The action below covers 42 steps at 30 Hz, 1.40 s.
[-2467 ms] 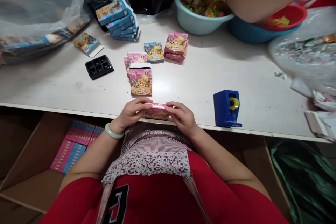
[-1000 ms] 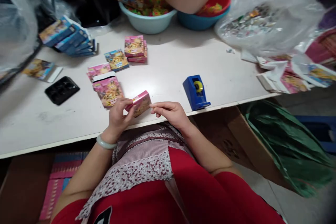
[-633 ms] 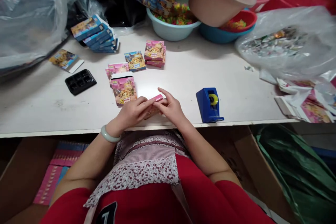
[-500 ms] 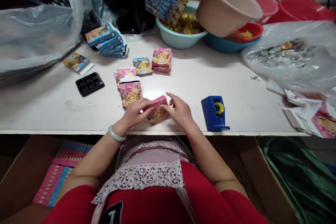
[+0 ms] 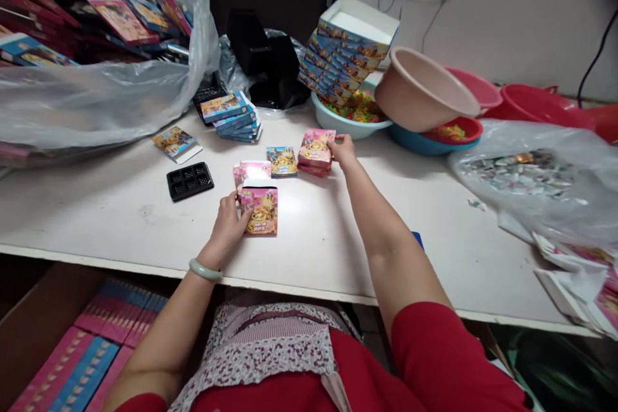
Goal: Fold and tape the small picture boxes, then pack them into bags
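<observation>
My right hand (image 5: 342,149) reaches far across the white table (image 5: 96,206) and touches the top pink box of a small stack (image 5: 315,152) near the pale green basin (image 5: 338,122). My left hand (image 5: 228,223) rests on the table with its fingers against the left edge of a flat pink box with an open flap (image 5: 261,207). Behind that one lie another flat pink box (image 5: 251,171) and a blue box (image 5: 282,161). Whether the right hand grips the top box is not clear.
A black moulded tray (image 5: 190,180) and a loose blue card (image 5: 176,143) lie at the left. A stack of blue boxes (image 5: 232,117), clear bags of cards (image 5: 87,71), basins (image 5: 425,98) and a bag of wrappers (image 5: 535,174) line the back and right. A carton of boxes (image 5: 96,347) sits below.
The pink box held in both hands near the table edge has left them. My right hand has stretched out to the far pink stack; my left hand has shifted to the flat pink box.
</observation>
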### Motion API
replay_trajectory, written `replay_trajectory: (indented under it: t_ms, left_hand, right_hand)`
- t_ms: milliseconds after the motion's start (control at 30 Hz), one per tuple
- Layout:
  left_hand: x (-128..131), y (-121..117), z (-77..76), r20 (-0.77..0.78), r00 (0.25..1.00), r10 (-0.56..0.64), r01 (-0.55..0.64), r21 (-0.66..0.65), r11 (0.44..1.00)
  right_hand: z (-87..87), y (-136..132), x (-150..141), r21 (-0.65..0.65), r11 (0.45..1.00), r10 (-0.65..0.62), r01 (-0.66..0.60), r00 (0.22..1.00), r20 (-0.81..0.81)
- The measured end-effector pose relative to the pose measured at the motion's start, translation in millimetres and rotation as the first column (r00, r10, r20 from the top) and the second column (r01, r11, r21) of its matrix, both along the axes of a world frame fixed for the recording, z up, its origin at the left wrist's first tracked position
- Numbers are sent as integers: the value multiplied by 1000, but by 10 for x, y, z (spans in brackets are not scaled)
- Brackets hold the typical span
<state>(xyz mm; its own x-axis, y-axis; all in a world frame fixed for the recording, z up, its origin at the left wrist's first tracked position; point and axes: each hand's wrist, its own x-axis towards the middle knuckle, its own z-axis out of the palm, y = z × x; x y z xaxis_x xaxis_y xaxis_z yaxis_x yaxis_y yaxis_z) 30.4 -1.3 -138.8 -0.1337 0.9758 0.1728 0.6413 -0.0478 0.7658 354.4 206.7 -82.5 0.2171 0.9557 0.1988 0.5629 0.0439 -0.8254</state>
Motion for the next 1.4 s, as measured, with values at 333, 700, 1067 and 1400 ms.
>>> replay_trajectory:
  t_ms: [333, 700, 1067, 1400]
  left_hand:
    - [-10, 52, 41, 26, 1000, -14, 15, -47, 999]
    - [233, -445, 213, 418, 863, -284, 226, 184, 957]
    - [534, -759, 316, 259, 906, -334, 267, 261, 928]
    - [484, -748, 472, 157, 780, -606, 519, 380, 766]
  right_hand:
    - [-366, -1212, -625, -84, 893, 441, -442, 897, -26]
    - [-482, -2275, -653, 86, 838, 537, -539, 787, -304]
    - [-367, -2726, -377, 79, 894, 444, -441, 850, -284]
    - [-62, -2849, -332, 102, 831, 554, -546, 797, -242]
